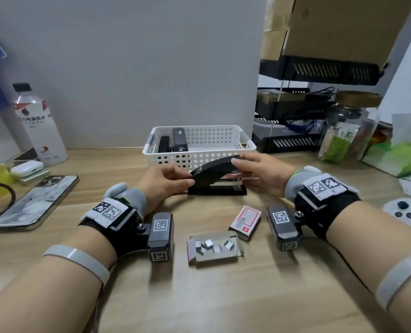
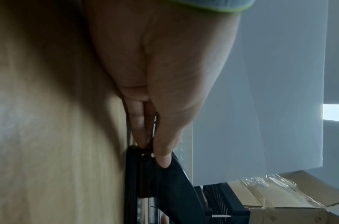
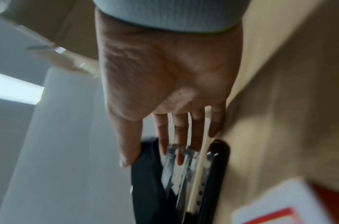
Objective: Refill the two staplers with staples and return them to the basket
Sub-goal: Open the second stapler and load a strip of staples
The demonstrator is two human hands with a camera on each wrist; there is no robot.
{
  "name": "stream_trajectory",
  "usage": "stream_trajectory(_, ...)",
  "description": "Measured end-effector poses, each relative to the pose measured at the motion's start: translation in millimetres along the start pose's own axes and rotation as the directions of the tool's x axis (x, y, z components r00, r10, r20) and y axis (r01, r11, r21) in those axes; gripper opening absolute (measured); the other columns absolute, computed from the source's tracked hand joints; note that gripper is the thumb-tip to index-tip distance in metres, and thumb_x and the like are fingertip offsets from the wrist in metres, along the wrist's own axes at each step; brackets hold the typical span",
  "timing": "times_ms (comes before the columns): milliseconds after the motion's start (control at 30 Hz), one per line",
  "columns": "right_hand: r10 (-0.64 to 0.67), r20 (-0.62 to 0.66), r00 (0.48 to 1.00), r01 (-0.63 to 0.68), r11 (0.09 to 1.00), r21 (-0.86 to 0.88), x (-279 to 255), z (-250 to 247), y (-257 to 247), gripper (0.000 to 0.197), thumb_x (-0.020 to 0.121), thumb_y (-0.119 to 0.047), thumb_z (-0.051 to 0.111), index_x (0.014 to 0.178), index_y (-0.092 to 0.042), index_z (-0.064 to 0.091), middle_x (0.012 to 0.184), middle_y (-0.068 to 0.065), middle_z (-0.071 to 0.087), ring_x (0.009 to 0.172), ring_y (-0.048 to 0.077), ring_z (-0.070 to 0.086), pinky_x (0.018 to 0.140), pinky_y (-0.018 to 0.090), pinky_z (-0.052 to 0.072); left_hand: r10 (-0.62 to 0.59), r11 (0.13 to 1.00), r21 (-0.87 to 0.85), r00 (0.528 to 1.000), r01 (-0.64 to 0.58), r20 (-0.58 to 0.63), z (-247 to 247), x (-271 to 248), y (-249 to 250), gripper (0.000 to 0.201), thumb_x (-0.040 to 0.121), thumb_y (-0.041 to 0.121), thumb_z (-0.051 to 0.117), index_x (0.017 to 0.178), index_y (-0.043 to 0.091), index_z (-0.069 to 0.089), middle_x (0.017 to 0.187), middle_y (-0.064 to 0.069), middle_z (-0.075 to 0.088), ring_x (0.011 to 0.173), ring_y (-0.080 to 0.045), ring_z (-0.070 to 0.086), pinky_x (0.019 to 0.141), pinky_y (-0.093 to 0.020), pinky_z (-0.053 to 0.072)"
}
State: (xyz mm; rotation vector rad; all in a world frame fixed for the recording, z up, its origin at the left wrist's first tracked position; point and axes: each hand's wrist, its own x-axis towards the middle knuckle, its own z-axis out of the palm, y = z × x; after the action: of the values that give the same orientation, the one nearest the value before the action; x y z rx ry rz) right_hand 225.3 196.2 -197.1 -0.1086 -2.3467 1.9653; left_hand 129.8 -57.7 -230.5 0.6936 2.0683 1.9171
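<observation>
From the head view, a stapler (image 1: pixel 217 179) sat on the surface before the basket (image 1: pixel 223 138), lid half raised; two staplers lay inside. Left wrist: left hand (image 2: pixel 155 91) pinched its hinge. Right wrist: right hand (image 3: pixel 165 75) pinched the lid's front, likely closing it after refilling.

Right hand (image 3: pixel 165 68) reaches out palm-side to the lens, fingers (image 3: pixel 179 136) spread over the stapler (image 3: pixel 145 189), thumb on its raised black top. Metal staple channel glints beneath; the base lies on the counter (image 3: pixel 280 106). Red-and-white box (image 3: pixel 276 206) blurs beside it.
</observation>
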Motion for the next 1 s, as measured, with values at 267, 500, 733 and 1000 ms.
stream_trajectory(267,0.096,-0.109,0.989,-0.082,0.989,0.126,-27,-4,11,0.020,0.099,-0.013,0.055,0.108,-0.003,0.069,0.080,0.005,0.070,0.074,0.016,0.063,0.064,0.019,0.052,0.020,1.000,0.015,1.000,-0.020,-0.015,-10,-10,5,0.011,0.075,0.002,0.080,0.081,0.009,0.074,0.080,-0.004,0.074,0.075,-0.014,0.070,0.072,-0.022,0.058)
stream_trajectory(500,0.073,-0.117,0.990,-0.076,0.997,-0.021,-26,3,15,0.018,0.091,0.005,0.062,0.094,-0.010,0.072,0.080,0.006,0.068,0.067,0.012,0.062,0.051,0.010,0.048,0.048,0.998,0.029,0.995,-0.051,0.084,-10,-9,9,0.034,0.076,-0.007,0.076,0.106,0.004,0.064,0.089,-0.007,0.068,0.075,-0.010,0.070,0.068,-0.023,0.057)
stream_trajectory(733,0.152,-0.128,0.980,-0.133,0.981,0.144,-16,-5,16,0.013,0.093,0.009,0.056,0.095,0.002,0.068,0.083,0.016,0.068,0.062,0.015,0.073,0.059,0.014,0.058,0.011,0.994,0.107,0.996,-0.020,0.090,-29,-6,1,0.034,0.080,0.000,0.074,0.110,0.014,0.071,0.097,-0.005,0.075,0.085,-0.012,0.071,0.077,-0.020,0.056)
stream_trajectory(1000,0.136,-0.218,0.966,-0.099,0.980,0.174,-19,2,16,0.016,0.093,0.010,0.055,0.089,0.000,0.067,0.080,0.017,0.068,0.057,0.014,0.072,0.058,0.015,0.057,-0.025,0.999,0.023,0.999,0.024,0.030,-48,-13,3,0.026,0.078,0.002,0.075,0.097,0.020,0.072,0.089,0.000,0.075,0.084,-0.017,0.068,0.071,-0.021,0.057)
